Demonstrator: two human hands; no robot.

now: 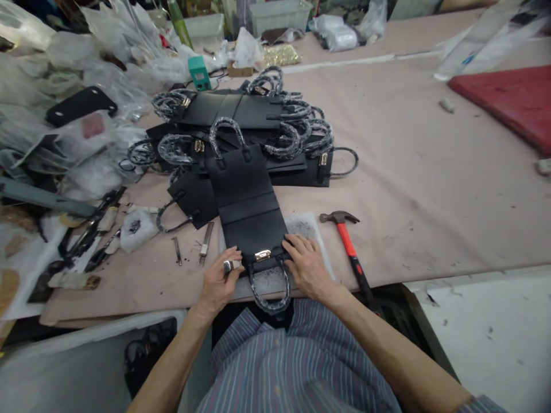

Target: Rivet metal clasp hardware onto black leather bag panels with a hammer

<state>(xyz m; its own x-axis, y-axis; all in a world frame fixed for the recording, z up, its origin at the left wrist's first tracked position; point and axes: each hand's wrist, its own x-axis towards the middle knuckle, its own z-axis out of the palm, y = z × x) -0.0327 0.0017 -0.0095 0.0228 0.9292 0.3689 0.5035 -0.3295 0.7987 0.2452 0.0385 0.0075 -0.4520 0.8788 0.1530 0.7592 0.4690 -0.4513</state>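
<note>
A flat black bag panel (pixel 247 201) lies lengthwise in front of me, with a wrapped handle at each end and a gold clasp (pixel 262 255) at the near end. My left hand (pixel 219 281) rests at the near left corner, fingers curled round a small silver metal piece (pixel 230 265). My right hand (pixel 307 267) lies flat on the near right corner, fingers spread and pressing the panel. The near handle (pixel 269 292) hangs over the table edge between my hands. The panel's near end sits on a grey work pad (pixel 307 226).
A red-handled hammer (pixel 350 249) lies right of my right hand. Several more black bag panels with wrapped handles (pixel 258 123) are stacked behind. Small metal punches (pixel 205 244), scissors and tools (pixel 90 229) lie left. Plastic bags fill the far left; a red mat (pixel 512 100) sits far right.
</note>
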